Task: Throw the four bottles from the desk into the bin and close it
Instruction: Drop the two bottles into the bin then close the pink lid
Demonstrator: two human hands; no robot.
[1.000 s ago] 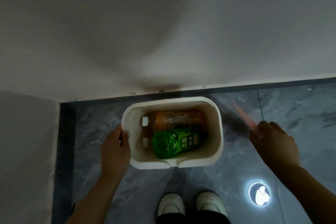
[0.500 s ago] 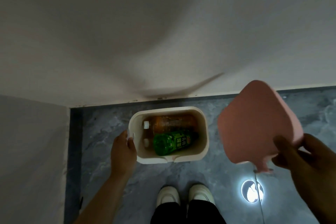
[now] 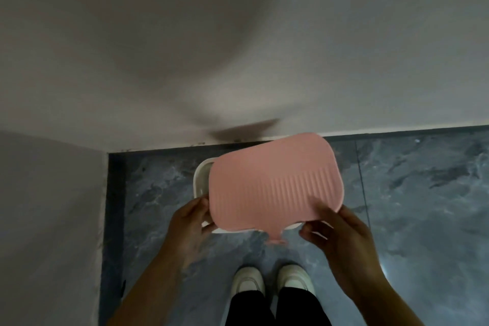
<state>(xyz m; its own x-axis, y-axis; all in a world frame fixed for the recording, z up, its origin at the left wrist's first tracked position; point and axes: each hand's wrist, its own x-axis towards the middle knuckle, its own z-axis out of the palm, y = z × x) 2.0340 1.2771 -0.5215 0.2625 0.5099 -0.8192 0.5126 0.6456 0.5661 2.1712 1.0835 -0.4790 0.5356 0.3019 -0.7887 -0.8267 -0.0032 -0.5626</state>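
A pink ribbed lid (image 3: 275, 182) with a small tab at its near edge hovers over the white bin (image 3: 201, 177), covering nearly all of it. Only the bin's left rim still shows. The bottles inside are hidden under the lid. My right hand (image 3: 336, 233) grips the lid's near right edge. My left hand (image 3: 190, 225) holds the lid's near left corner, close against the bin's left front corner.
The bin stands on a dark marbled floor (image 3: 423, 193) against a pale wall (image 3: 238, 47). A grey panel (image 3: 50, 219) rises at the left. My two white shoes (image 3: 272, 280) stand just in front of the bin.
My right hand has carried the pink lid from the right side to above the bin. My left hand has shifted from the bin's left rim to the lid's corner.
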